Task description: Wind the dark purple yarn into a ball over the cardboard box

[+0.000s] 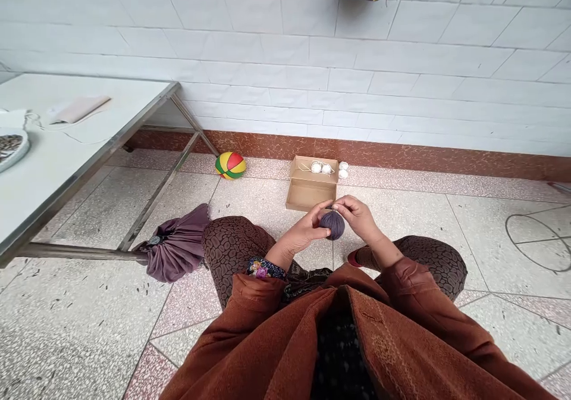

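Observation:
A dark purple ball of yarn [332, 226] sits in my left hand [307, 226], with the thumb across its near side and the fingers round its far side. At the ball's upper right, my right hand [357, 214] is closed in a pinch against it. What lies between those right fingertips is too small to make out, perhaps the strand. Just beyond my hands, an open cardboard box [311, 194] lies on the floor. Two small white balls of string [322, 168] rest on its raised lid part, and more white balls [343, 170] lie beside it.
A white table with a metal frame [147, 105] stands at the left, bearing a bowl [13, 147] and a folded cloth [82, 108]. Beneath its edge are a purple cloth bag [178, 245] and a coloured ball [230, 165]. A wire ring [542, 242] lies at the right.

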Action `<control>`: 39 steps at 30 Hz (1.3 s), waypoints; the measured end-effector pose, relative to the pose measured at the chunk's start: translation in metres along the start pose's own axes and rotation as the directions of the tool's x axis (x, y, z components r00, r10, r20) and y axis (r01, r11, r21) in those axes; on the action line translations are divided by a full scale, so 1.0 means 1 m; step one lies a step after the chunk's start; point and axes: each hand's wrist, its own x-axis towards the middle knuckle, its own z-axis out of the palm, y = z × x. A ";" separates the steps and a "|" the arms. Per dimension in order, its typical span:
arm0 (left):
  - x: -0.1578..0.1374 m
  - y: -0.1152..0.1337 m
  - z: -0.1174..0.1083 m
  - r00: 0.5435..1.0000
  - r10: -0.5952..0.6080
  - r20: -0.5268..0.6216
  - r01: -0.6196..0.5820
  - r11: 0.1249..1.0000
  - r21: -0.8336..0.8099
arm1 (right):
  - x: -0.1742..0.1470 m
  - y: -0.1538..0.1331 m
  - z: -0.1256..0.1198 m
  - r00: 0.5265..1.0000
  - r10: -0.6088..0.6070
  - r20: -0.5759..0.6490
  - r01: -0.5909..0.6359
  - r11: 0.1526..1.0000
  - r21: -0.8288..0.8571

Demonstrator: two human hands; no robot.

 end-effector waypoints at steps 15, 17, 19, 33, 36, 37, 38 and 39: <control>0.011 -0.002 0.001 0.934 -0.103 -0.342 -0.025 0.936 -0.351 | -0.044 0.026 0.030 0.990 0.023 0.140 0.000 0.987 -0.163; 0.011 -0.001 0.001 0.932 -0.075 -0.356 -0.023 0.965 -0.262 | -0.045 0.020 0.027 0.990 0.007 0.140 0.016 0.986 -0.165; 0.010 -0.001 0.001 0.931 -0.047 -0.363 0.000 0.992 -0.128 | -0.047 0.010 0.022 0.992 -0.005 0.128 0.021 0.992 -0.124; -0.006 0.008 0.014 0.990 -0.034 0.134 -0.005 0.960 0.278 | -0.013 -0.026 -0.010 0.991 0.126 -0.046 -0.117 0.980 0.162; -0.007 0.004 0.018 0.991 -0.040 0.125 0.028 0.995 0.096 | -0.022 -0.012 0.002 0.984 0.165 -0.067 -0.157 0.981 0.116; -0.006 0.003 0.019 0.992 -0.047 0.120 0.042 0.998 0.045 | -0.026 -0.008 0.005 0.982 0.177 -0.065 -0.170 0.980 0.102; -0.005 0.001 0.019 0.992 -0.050 0.113 0.050 0.999 -0.002 | -0.030 -0.003 0.008 0.981 0.185 -0.059 -0.180 0.980 0.087; -0.004 0.000 0.019 0.994 -0.047 0.101 0.052 0.998 -0.046 | -0.034 0.000 0.009 0.981 0.188 -0.055 -0.184 0.980 0.070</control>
